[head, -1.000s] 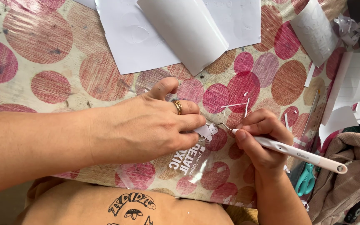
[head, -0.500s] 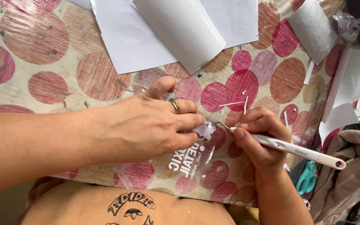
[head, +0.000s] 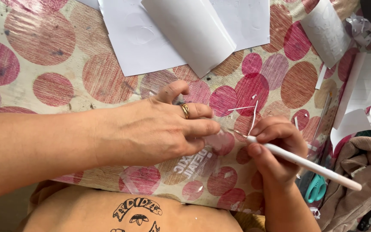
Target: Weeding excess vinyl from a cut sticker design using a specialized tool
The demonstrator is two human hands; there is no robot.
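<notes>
My left hand [head: 164,129], with a gold ring on one finger, lies flat over a clear transfer sheet [head: 185,165] bearing white cut lettering, fingers pressing it down on the table. My right hand [head: 275,148] grips a thin white weeding tool [head: 305,165] like a pen, its metal tip meeting the sheet just beside my left fingertips. A thin white vinyl strip [head: 253,116] curls up from the tip. Small white scraps lie around it.
The table wears a cloth [head: 44,68] of red and pink circles. White sheets [head: 181,30] lie at the far edge, more curled backing paper [head: 361,99] at the right. Teal scissors [head: 316,189] and a brown cloth [head: 366,172] sit at the lower right.
My right hand has shifted slightly right and the tool tip has lifted a thin white strip upward. My left hand still presses the sheet.
</notes>
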